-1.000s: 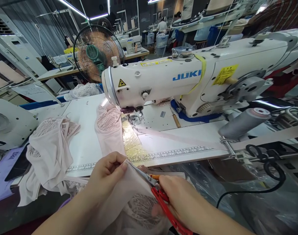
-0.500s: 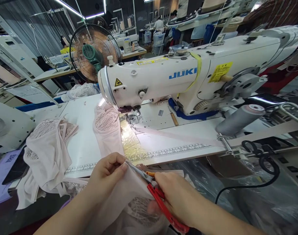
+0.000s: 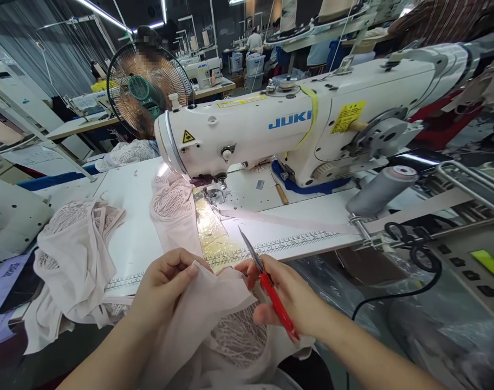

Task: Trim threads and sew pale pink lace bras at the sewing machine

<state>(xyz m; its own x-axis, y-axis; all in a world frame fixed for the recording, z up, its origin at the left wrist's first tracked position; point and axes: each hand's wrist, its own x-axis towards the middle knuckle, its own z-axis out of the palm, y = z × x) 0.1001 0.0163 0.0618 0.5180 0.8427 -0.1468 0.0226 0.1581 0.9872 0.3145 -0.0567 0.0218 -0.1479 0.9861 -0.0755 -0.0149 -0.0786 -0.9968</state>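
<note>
Between thumb and fingers, my left hand (image 3: 166, 284) pinches the upper edge of a pale pink lace bra (image 3: 206, 300). Its fabric hangs down toward my lap, with a lace cup (image 3: 241, 336) showing below. My right hand (image 3: 290, 292) holds red-handled scissors (image 3: 275, 300), their blades together and pointing up and left, away from the cloth. The right fingertips are by the garment's edge; whether they grip it I cannot tell. Behind my hands, another pale pink bra piece (image 3: 174, 211) lies on the table beside the sewing machine's (image 3: 247, 130) needle area.
A pile of pink bra pieces (image 3: 76, 244) lies at the left. A printed ruler (image 3: 287, 244) runs along the table's front edge. A wooden-handled tool (image 3: 280, 192) lies under the machine arm. At the right stand a grey roll (image 3: 381, 189) and metal guide. A fan (image 3: 149, 89) stands behind.
The scissors have come off the fabric edge and swung upward in my right hand, blades now together. My left hand still pinches the bra's edge. The view has shifted slightly.
</note>
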